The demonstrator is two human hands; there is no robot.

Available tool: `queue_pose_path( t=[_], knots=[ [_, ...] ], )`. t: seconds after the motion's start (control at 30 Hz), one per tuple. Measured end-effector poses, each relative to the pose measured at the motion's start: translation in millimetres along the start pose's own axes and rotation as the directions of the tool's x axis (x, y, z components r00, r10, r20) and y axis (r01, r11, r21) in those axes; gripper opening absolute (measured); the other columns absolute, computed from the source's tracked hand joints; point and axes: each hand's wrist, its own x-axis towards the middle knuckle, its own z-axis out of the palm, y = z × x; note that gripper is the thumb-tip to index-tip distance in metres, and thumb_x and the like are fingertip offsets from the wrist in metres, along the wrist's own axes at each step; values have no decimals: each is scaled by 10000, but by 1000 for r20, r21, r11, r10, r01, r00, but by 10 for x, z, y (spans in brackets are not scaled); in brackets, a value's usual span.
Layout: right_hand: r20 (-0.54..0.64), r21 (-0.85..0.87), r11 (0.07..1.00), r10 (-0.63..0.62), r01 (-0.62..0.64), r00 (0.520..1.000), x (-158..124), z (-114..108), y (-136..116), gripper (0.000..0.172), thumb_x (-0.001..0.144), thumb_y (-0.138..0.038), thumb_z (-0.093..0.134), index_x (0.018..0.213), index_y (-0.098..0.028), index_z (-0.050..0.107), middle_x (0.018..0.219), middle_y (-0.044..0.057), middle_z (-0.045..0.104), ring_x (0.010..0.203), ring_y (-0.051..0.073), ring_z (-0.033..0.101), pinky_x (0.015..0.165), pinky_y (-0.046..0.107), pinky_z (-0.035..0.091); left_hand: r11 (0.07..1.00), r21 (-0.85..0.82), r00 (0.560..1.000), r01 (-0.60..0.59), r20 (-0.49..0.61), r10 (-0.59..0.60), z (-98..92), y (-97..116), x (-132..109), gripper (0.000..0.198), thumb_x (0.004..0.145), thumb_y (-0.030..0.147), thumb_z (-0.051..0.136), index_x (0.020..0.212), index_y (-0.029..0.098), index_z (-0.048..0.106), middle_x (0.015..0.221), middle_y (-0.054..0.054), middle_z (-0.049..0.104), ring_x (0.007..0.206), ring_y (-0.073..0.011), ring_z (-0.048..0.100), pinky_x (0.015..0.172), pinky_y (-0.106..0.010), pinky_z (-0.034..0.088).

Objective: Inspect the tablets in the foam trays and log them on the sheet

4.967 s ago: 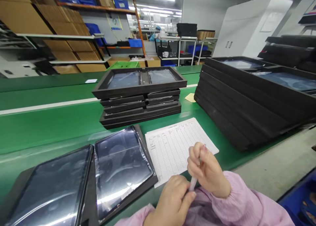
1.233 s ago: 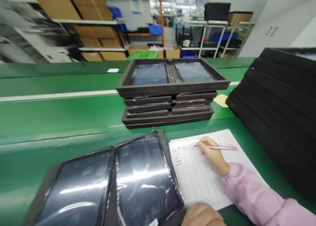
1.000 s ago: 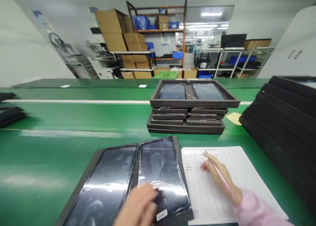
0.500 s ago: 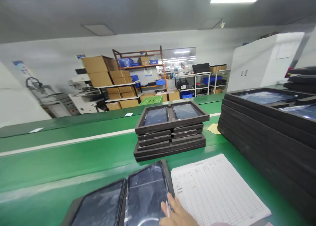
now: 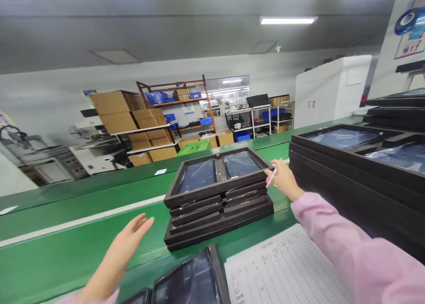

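Observation:
In the middle stands a stack of black foam trays point(image 5: 195, 240), its top tray point(image 5: 219, 169) holding two dark screen panels in clear film. My right hand point(image 5: 283, 178) is at the top tray's right corner, fingers closed around a slim pink-and-white pen point(image 5: 271, 176). Whether those fingers also press on the tray I cannot tell. My left hand point(image 5: 131, 233) hovers left of the stack, fingers apart and nothing in it. Nearer to me lies another foam tray point(image 5: 217, 268) with dark panels point(image 5: 186, 279), cut off by the lower edge. Beside it is a printed form sheet point(image 5: 282, 268).
A taller stack of black foam trays point(image 5: 327, 198) rises on the right, with more trays point(image 5: 392, 118) behind it. Everything stands on a green work surface point(image 5: 83, 246) with a white line across it. Farther back are a green crate point(image 5: 194, 148) and shelves with cartons point(image 5: 114, 113).
My right hand has gone from the near tray up to the stack's right side, pen still in it. My left hand has come into view. The view has shifted.

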Motion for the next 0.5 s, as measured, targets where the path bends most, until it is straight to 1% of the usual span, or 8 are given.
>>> queue_pose_path(
  t=[0.03, 0.1, 0.17, 0.23, 0.3, 0.4, 0.47, 0.5],
  knots=[
    [-6, -9, 998, 67, -68, 998, 190, -17, 65, 408, 808, -280, 614, 1178, -141, 512, 1151, 181, 563, 1138, 299, 491, 984, 436, 338, 998, -30, 997, 59, 41, -58, 164, 186, 173, 447, 706, 579, 550, 966, 219, 598, 1095, -10, 657, 1123, -263, 539, 842, -390, 467],
    [24, 6, 984, 180, -180, 983, 476, 1, 182, 396, 781, -294, 646, 1119, -118, 539, 1006, 181, 615, 1001, 300, 557, 887, 425, 395, 994, -6, 991, 112, 71, -112, 475, 461, 486, 437, 741, 535, 511, 921, 151, 614, 1058, -99, 661, 1027, -272, 590, 722, -357, 496],
    [104, 52, 961, 267, -273, 958, 654, 68, 257, 343, 751, -335, 670, 1002, -118, 583, 854, 131, 643, 808, 250, 598, 747, 368, 447, 988, 68, 987, 141, 61, -146, 706, 594, 729, 336, 750, 444, 537, 784, 119, 613, 912, -134, 674, 866, -268, 632, 654, -340, 485],
    [191, 115, 938, 302, -326, 934, 751, 153, 277, 261, 735, -334, 669, 871, -119, 608, 731, 76, 637, 644, 195, 580, 616, 309, 445, 975, 165, 988, 147, 28, -154, 823, 630, 881, 196, 745, 304, 574, 669, 123, 577, 770, -111, 650, 755, -236, 622, 651, -331, 464],
    [234, 173, 923, 301, -345, 924, 793, 221, 253, 144, 715, -246, 657, 748, -113, 610, 637, 43, 609, 548, 156, 537, 542, 270, 411, 958, 259, 992, 122, -4, -125, 833, 645, 944, 132, 739, 204, 590, 635, 132, 554, 713, -62, 613, 735, -199, 592, 693, -331, 449],
    [200, 249, 912, 280, -325, 939, 780, 234, 162, 33, 659, -115, 632, 679, -109, 607, 645, 39, 604, 561, 132, 520, 545, 247, 396, 944, 322, 997, 77, -51, -64, 715, 716, 918, 90, 729, 192, 619, 676, 130, 581, 736, -36, 602, 763, -178, 565, 732, -330, 432],
    [157, 298, 905, 267, -304, 951, 712, 173, 70, 106, 638, -108, 637, 743, -114, 627, 745, 53, 628, 627, 134, 545, 573, 240, 417, 944, 321, 994, 70, -101, -40, 559, 794, 835, 79, 693, 191, 622, 723, 118, 621, 760, -55, 616, 776, -196, 567, 698, -311, 419],
    [135, 316, 902, 265, -295, 955, 651, 122, 13, 159, 632, -120, 644, 790, -120, 631, 797, 59, 635, 659, 138, 558, 584, 238, 429, 946, 316, 991, 71, -127, -32, 451, 835, 766, 114, 674, 189, 617, 753, 111, 641, 766, -63, 623, 779, -207, 568, 675, -301, 409]
  ],
)
